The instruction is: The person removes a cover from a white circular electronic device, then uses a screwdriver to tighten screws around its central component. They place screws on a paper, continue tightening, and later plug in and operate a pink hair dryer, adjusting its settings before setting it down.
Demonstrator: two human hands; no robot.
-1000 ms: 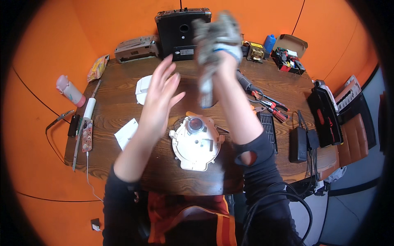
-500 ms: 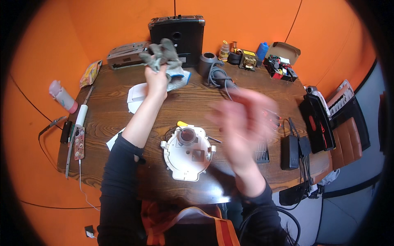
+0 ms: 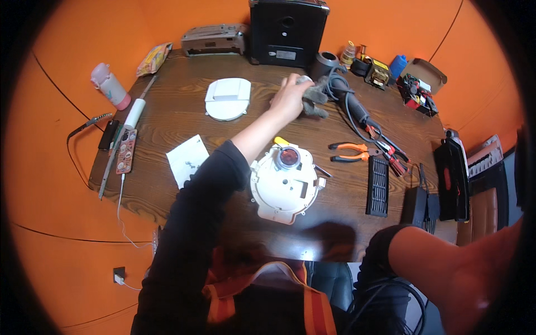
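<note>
My left hand [image 3: 288, 99] is closed on grey work gloves [image 3: 316, 100], at the far middle of the table beside a coiled grey cable [image 3: 336, 84]. At the lower right my right hand [image 3: 483, 273] is raised close to the camera, blurred, with its fingers not showing. A white round plastic housing [image 3: 279, 192] lies on the table in front of me, with a reddish round window [image 3: 288, 157] at its far side. A yellow-handled tool [image 3: 280, 141] shows partly behind it. A white lid-like cover [image 3: 228, 97] lies farther left.
Orange-handled pliers [image 3: 349, 151], a black slotted tray [image 3: 378, 187] and red-handled tools [image 3: 397, 164] lie to the right. Small screws rest on white paper [image 3: 187, 159] at the left. A black speaker-like box [image 3: 287, 33] and a grey metal device [image 3: 214, 40] stand at the back.
My left hand has moved right with the gloves and lowered them toward the table beside the cable. My right hand has swung from above the table to the lower right. The view has shifted.
</note>
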